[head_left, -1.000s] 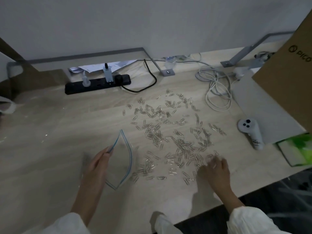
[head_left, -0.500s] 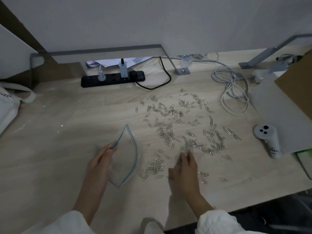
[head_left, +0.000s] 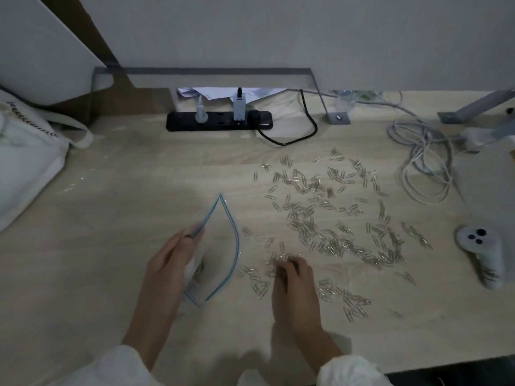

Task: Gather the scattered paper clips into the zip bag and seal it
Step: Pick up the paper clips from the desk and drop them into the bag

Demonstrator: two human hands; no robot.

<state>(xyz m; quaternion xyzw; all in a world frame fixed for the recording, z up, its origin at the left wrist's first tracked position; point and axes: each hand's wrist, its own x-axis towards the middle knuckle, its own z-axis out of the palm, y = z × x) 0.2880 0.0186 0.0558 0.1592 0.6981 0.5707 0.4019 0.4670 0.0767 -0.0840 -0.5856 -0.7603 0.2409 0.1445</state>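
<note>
Our right hand [head_left: 292,285] lies knuckles-up on the table [head_left: 111,218], its fingers curled down over a small clump of paper clips [head_left: 334,227] at the near edge of the scatter. How many it has pinched we cannot tell. Our left hand [head_left: 170,263] pinches the near lip of the zip bag [head_left: 220,246] between thumb and fingers, holding the mouth bowed open toward the clips, just beside the right hand's clump. A few clips seem to lie inside the bag already. Most of them are spread to the right, thickest in the middle band, with a loose cluster near the table's front edge. We judge the clips to be light, stiff and slick on the wood. One by one they would be fiddly, so raking them into a heap and pinching or sweeping a bunch at a time should serve better. The bag is thin, limp film and will slump shut unless held at the zip strip, its one firm part. That strip is also where we should press to seal it.
</note>
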